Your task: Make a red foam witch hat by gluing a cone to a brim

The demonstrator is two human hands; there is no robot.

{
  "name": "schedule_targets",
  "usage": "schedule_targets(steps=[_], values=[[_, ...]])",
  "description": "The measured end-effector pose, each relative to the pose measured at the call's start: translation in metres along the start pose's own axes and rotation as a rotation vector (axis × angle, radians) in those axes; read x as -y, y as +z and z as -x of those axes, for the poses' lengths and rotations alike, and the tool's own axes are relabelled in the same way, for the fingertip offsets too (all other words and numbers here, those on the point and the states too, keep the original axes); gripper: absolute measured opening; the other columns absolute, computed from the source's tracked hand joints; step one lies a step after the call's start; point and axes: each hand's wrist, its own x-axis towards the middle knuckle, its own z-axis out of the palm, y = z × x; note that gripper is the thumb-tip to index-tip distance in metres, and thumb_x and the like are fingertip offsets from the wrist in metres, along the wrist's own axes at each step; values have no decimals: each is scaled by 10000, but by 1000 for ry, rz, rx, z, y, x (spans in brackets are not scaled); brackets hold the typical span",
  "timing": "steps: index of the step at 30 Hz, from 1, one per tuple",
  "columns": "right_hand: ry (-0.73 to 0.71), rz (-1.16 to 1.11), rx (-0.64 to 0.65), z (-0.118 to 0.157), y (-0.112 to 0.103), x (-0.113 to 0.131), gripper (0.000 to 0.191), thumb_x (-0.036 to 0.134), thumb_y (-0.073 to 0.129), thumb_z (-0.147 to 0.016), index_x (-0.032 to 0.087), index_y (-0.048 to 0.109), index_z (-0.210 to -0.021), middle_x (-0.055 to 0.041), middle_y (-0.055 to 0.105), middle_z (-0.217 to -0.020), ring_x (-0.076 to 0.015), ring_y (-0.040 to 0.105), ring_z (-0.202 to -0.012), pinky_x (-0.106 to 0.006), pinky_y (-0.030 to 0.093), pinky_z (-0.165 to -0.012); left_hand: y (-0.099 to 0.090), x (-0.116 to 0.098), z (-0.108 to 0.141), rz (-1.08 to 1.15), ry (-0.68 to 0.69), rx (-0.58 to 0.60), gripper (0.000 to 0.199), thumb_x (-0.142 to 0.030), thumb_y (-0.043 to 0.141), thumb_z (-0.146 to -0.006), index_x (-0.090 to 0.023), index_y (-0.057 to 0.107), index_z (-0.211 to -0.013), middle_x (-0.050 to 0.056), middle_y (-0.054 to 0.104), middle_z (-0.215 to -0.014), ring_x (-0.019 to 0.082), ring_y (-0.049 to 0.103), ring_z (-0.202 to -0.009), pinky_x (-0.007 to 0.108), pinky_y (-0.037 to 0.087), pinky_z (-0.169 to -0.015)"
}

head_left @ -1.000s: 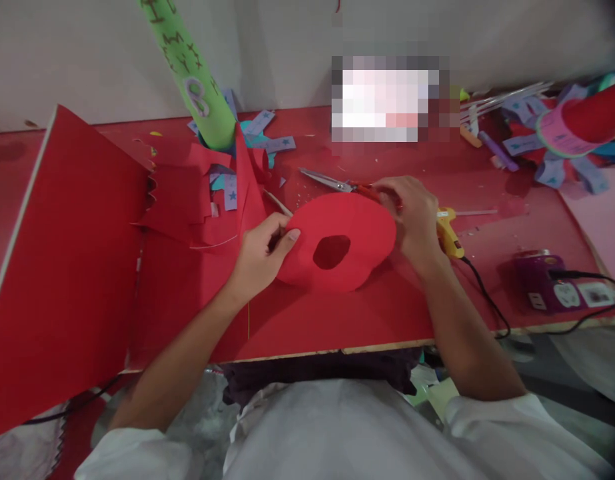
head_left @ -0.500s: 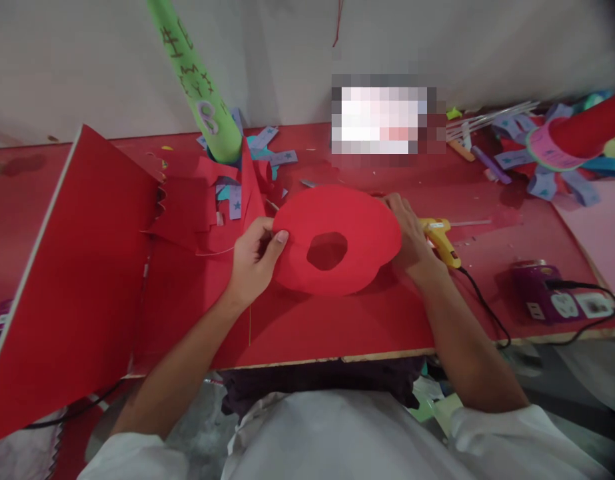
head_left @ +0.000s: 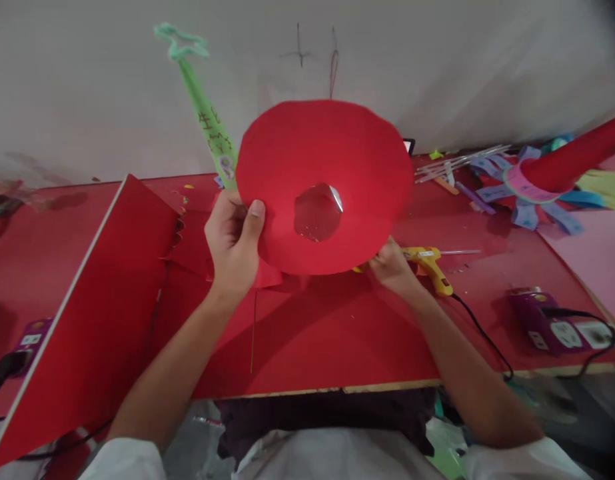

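A large red paper ring (head_left: 327, 143) with a rough round hole is held up facing me, hiding part of the table and wall behind it. My left hand (head_left: 234, 243) pinches its left edge, thumb on the front and fingers behind. Under the lower right edge is my right hand (head_left: 391, 265), its fingers closed and partly hidden by the ring. A bit of yellow shows beside those fingers; what they hold is unclear. Just right of that hand lies a yellow glue gun (head_left: 434, 270) with a black cord.
A red board (head_left: 87, 313) leans at the left. Behind the ring stands a green paper cone (head_left: 204, 110) with writing. At the right are a red cone (head_left: 577, 157) with purple strips, a purple power block (head_left: 550, 320) and pink sheets (head_left: 590, 260). The red table (head_left: 312, 347) ends at my waist.
The red ring has been raised and tilted up towards me. My left hand has moved slightly left; my right hand has slid down to the ring's lower right edge. The view has shifted too.
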Motion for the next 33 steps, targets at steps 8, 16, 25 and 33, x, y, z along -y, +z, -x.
schedule_targets(steps=[8,16,25,33], values=[[183,-490,92,12,24,46,327,380,724,-929,237,574,-1183,-60,677,-1098,-190,656,-978,-360,552,-899,15,-8,-53,252,199,-120,341,-427,866,-934,-194,625,-872,-11,524,-821,111,492,-791,287,463,-759],[354,-573,220,17,38,69,522,518,919,-729,230,546,-955,69,526,-758,-106,455,-650,-260,389,-599,7,-9,-63,263,182,-53,406,-438,911,-883,-171,606,-861,-7,506,-839,111,476,-808,304,484,-812],[362,-651,353,26,33,75,614,710,874,-766,242,477,-751,110,438,-514,-74,400,-404,-237,279,-421,4,-11,-58,150,136,-31,408,-485,881,-898,-188,605,-848,-16,425,-768,126,486,-817,289,477,-810],[185,-806,403,36,42,59,693,917,634,-843,232,527,-873,84,431,-654,-67,326,-451,-245,280,-431,13,-12,-44,107,-117,123,349,-572,766,-971,-242,662,-925,-8,515,-693,144,513,-640,300,425,-587]])
